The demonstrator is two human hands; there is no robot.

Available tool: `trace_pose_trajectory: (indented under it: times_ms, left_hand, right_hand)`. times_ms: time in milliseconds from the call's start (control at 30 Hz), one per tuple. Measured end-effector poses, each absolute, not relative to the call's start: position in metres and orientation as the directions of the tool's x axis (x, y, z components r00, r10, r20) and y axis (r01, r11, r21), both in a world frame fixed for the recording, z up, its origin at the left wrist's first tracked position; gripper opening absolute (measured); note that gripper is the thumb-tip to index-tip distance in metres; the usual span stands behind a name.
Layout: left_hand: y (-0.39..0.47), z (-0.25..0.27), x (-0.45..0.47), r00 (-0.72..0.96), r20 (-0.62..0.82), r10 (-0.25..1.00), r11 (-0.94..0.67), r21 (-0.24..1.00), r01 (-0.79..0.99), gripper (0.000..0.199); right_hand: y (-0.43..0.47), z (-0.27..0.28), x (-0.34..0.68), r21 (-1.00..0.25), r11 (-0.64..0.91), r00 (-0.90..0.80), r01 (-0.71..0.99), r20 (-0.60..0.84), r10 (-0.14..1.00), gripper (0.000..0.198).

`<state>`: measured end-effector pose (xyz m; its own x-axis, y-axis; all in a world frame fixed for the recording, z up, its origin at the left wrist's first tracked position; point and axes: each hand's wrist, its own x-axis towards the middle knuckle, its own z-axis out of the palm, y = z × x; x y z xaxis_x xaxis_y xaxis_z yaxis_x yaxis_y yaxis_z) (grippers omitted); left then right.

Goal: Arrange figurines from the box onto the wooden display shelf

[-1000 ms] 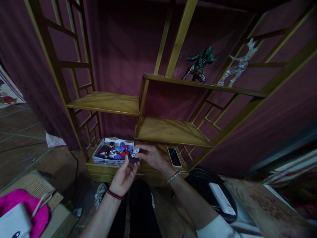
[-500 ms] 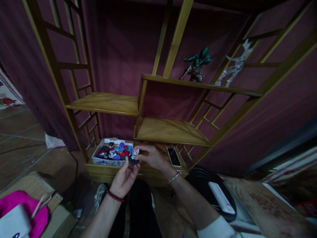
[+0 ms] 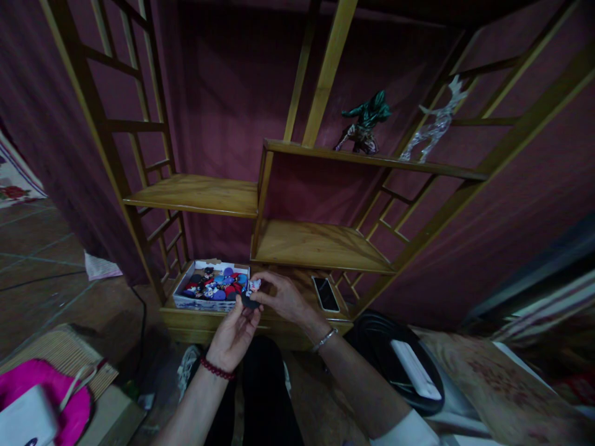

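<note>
Together, the two hands pinch one small figure (image 3: 255,285) with a dark base (image 3: 250,301), just beside the near right corner of an open box (image 3: 201,304). The left hand (image 3: 236,329) grips the base between thumb and fingers from the near left side, and the right hand (image 3: 279,296) reaches in from the right with its thumb and forefinger closed at the figure and the base edge. The fingers hide part of it, so I cannot tell exactly where each fingertip touches. The figure stands above its base, pale with some blue and red, its details too small to make out.

The box sits at the left end of the low shelf (image 3: 297,279) and holds a jumble of small figures (image 3: 218,285) in red, blue, purple and black. To the right of the right hand, a phone (image 3: 326,293) with a dark screen lies flat on that same shelf. Higher up, on the far right, a green hooded statue (image 3: 366,124) crouches to the left of a clear deer (image 3: 432,127).

A red bead bracelet (image 3: 216,370) circles the left wrist, a silver bracelet (image 3: 325,340) the right. Near left, a white object (image 3: 28,418) rests on a bright pink item (image 3: 79,406).
</note>
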<state>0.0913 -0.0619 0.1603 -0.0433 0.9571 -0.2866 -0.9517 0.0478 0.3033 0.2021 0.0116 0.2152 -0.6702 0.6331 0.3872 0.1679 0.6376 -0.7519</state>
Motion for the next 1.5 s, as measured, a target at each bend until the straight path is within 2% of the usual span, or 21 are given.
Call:
trace_pose_trajectory:
  times_ms: [200,533,767,1067,1333,1500]
  left_hand:
    - [-0.061,0.159,0.092,-0.089,-0.283,0.955,0.007,0.322,-0.947,0.015]
    - [-0.061,0.158,0.093,-0.122,-0.253,0.96,-0.027,0.351,-0.936,0.012]
    - [-0.059,0.153,0.093,-0.129,-0.263,0.956,-0.031,0.349,-0.937,0.01]
    - [-0.059,0.154,0.094,-0.116,-0.271,0.956,-0.012,0.359,-0.933,0.012]
    - [-0.059,0.157,0.092,-0.116,-0.241,0.963,-0.021,0.362,-0.932,0.013]
    - [-0.059,0.155,0.091,-0.113,-0.238,0.965,-0.014,0.383,-0.924,0.013]
  right_hand:
    - [0.01,0.21,0.2,-0.705,0.676,-0.608,0.214,0.446,0.657,0.021]
    - [0.008,0.205,0.197,-0.701,0.67,-0.554,0.246,0.465,0.69,0.021]
    - [0.01,0.199,0.2,-0.677,0.707,-0.555,0.205,0.514,0.654,0.024]
    - [0.012,0.21,0.205,-0.596,0.748,-0.63,0.291,0.469,0.619,0.031]
    - [0.013,0.219,0.208,-0.557,0.762,-0.694,0.331,0.403,0.597,0.029]
    - [0.016,0.224,0.21,-0.572,0.77,-0.724,0.285,0.398,0.563,0.024]
